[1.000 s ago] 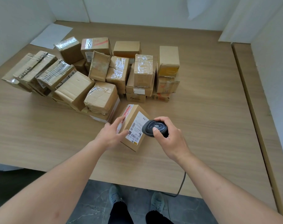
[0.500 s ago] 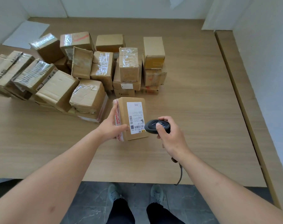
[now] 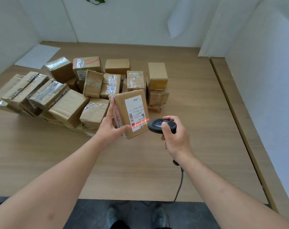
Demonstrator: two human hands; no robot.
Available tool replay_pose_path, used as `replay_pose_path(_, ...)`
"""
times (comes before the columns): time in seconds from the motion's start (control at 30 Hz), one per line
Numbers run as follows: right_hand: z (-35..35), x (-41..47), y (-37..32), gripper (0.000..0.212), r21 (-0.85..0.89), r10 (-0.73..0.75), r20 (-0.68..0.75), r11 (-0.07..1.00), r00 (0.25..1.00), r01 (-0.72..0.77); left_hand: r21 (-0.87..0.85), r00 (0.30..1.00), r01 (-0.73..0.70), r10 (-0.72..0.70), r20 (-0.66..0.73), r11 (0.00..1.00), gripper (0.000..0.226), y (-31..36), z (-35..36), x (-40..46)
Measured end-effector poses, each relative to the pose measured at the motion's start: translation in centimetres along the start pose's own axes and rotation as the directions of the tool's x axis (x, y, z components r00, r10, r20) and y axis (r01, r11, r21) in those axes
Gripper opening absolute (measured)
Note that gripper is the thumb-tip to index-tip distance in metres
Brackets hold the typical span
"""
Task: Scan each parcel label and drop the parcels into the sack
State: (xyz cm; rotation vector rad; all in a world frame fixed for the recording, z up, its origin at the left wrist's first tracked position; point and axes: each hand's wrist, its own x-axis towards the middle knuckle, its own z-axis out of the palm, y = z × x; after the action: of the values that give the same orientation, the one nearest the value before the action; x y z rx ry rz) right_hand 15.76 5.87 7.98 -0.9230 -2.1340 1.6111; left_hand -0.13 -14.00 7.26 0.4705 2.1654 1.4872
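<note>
White walls close in a wide wooden table (image 3: 181, 90), and at its far left side we see a heap of taped cardboard boxes (image 3: 71, 91). In front of that heap, our left hand (image 3: 111, 128) holds one parcel (image 3: 129, 113) lifted off the table. The thumb lies across its near bottom edge and the fingers run up its left side. The parcel's long axis points away from us, and its white label (image 3: 135, 112) faces up toward us. Our right hand (image 3: 174, 137) grips a dark corded scanner (image 3: 161, 125), thumb on top. The scanner sits just to the right of the parcel, and its nose points left. A red scan line falls across the barcode at the label's near end. We see no sack anywhere, so we judge the drop must go outside this view.
</note>
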Motion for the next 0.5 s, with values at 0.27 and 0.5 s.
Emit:
replay_pose_path(0.27, 2.0, -1.0, -5.1, 0.032, -0.027, -0.099, -0.057, 0.995, 0.993, 0.098, 0.034, 0.996, -0.073, 0.074, -0.039, 0.997, 0.126, 3.1, -4.5, 0.1)
replay_pose_path(0.5, 4.6, -2.5, -8.5, 0.035, -0.042, -0.144, -0.099, 0.989, 0.985, 0.14, 0.056, 0.991, -0.128, 0.13, -0.03, 0.99, 0.125, 3.1, -9.3, 0.3)
